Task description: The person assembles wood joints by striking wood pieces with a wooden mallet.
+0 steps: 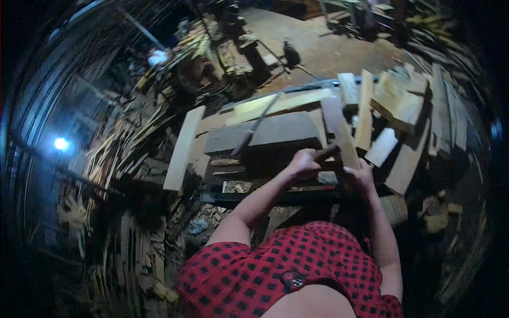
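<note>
My left hand [305,163] is closed around a brown wooden handle [327,152] that points right; what tool it belongs to, I cannot tell. Its far end overlaps a pale wooden board [345,139]. The lower end of that board is gripped by my right hand [362,176], with the board tilted up and away from me. Just beyond my left hand lies a thick grey-brown wooden block [286,130]. Across this block rests a long thin tool [256,127] with a dark handle.
A pale plank [184,148] leans at the workbench's left end. Several cut wood pieces [403,100] crowd the right side. Scrap strips [124,135] are heaped at the left, and shavings lie below the bench. Farther back, dark machinery [249,47] stands on the floor [302,37].
</note>
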A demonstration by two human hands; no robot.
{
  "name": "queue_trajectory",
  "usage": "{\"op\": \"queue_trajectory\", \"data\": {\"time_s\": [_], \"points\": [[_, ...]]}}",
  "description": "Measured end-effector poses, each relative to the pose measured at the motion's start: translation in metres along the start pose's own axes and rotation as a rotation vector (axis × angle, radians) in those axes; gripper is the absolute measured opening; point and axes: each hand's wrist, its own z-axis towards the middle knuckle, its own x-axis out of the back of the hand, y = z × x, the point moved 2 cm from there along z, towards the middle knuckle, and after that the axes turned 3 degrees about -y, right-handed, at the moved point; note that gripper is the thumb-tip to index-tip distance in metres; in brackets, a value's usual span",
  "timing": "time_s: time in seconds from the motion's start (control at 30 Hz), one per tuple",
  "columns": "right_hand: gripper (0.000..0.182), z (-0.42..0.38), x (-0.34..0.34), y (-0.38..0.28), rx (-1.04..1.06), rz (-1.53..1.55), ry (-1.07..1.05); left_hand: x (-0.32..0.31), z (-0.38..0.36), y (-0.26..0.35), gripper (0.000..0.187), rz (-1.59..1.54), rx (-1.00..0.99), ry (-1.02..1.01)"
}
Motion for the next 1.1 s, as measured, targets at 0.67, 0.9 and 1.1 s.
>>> {"op": "queue_trajectory", "data": {"time_s": [0.67, 0.9, 1.1], "points": [[0.032, 0.009, 0.002, 0.018, 0.123, -0.048, 0.013, -0.009, 0.014, -0.002, 0.049, 0.165, -0.024, -0.177], [0.032, -0.004, -0.005, -0.004, 0.080, -0.042, 0.025, -0.011, 0.011, -0.005, 0.054, 0.130, -0.039, -0.094], [0.031, -0.005, -0.004, -0.003, 0.078, -0.036, 0.029, -0.001, 0.002, 0.010, 0.052, 0.067, 0.037, -0.141]]}}
